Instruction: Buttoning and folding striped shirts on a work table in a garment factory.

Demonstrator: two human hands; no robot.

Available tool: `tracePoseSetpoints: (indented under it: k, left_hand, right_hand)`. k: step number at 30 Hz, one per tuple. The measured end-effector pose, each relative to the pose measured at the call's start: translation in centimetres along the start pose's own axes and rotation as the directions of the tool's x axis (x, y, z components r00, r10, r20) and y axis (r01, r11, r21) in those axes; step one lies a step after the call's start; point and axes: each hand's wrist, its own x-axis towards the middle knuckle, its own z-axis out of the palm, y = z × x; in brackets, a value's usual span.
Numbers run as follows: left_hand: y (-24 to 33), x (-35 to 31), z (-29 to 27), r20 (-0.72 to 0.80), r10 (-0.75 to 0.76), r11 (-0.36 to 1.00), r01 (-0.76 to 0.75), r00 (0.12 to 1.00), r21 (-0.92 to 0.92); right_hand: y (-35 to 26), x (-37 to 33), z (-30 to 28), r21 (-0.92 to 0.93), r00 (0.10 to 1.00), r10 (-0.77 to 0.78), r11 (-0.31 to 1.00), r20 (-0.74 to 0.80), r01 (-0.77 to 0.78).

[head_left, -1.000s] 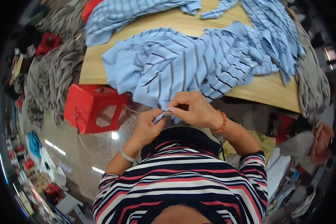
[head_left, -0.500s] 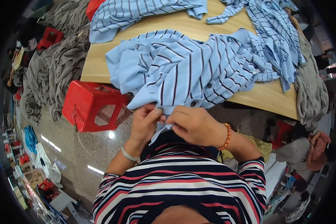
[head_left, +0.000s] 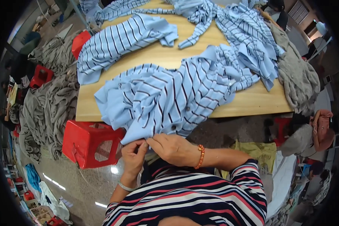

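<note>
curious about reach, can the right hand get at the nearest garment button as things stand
Probably yes: the button shows uncovered just beyond the right hand, though that hand is at the edge of the garment.

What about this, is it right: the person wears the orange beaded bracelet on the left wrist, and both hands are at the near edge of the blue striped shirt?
Not quite: the head view shows the orange beaded bracelet on the right hand's wrist. Both hands are at the near edge of the blue striped shirt.

Lt-blue striped garment (head_left: pixel 165 90), rumpled, part off tbl (head_left: pixel 252 108).
</note>
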Motion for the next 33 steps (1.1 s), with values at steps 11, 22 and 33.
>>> tracePoseSetpoints:
  k: [11, 22, 33]
  left_hand:
    - [2.2, 0.5, -0.6, 0.273, 0.188, 0.861, -0.292, 0.943, 0.416]
    - [2.2, 1.7, -1.5, 0.342, 0.027, 0.954, -0.126, 0.939, 0.271]
    - [4.8, 2.7, 0.9, -0.116, 0.362, 0.917, -0.331, 0.925, 0.225]
  right_hand:
    - [1.1, -0.1, -0.5, 0.281, 0.983, 0.084, 0.951, 0.161, -0.127]
    - [2.3, 0.4, -0.8, 0.358, 0.994, 0.062, 0.929, 0.090, -0.091]
    - [3.4, 2.1, -1.8, 0.649, 0.968, 0.113, 0.723, 0.225, -0.235]
